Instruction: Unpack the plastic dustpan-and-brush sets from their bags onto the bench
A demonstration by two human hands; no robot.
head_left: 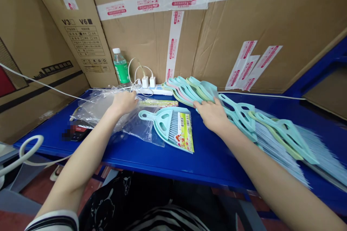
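Note:
My left hand point(125, 102) is closed at the edge of a pile of clear plastic bags point(101, 103), its fingertips partly hidden. At the near end of a row of overlapping dustpans point(187, 88) in light blue, green and pink, my right hand point(211, 114) has its thumb and fingers round a dustpan edge. Between my hands a light blue dustpan point(162, 124) lies flat, with a small brush nested in it and a printed card label point(184, 130) across its right side. Behind it, more printed cards point(159, 103) lie in a stack.
Light blue and green hand brushes point(287, 133) with pale bristles spread over the right of the blue table point(173, 164). A green-labelled bottle point(121, 68) and a power strip point(159, 90) with plugged-in chargers stand at the back. Taped cardboard point(151, 36) walls the rear.

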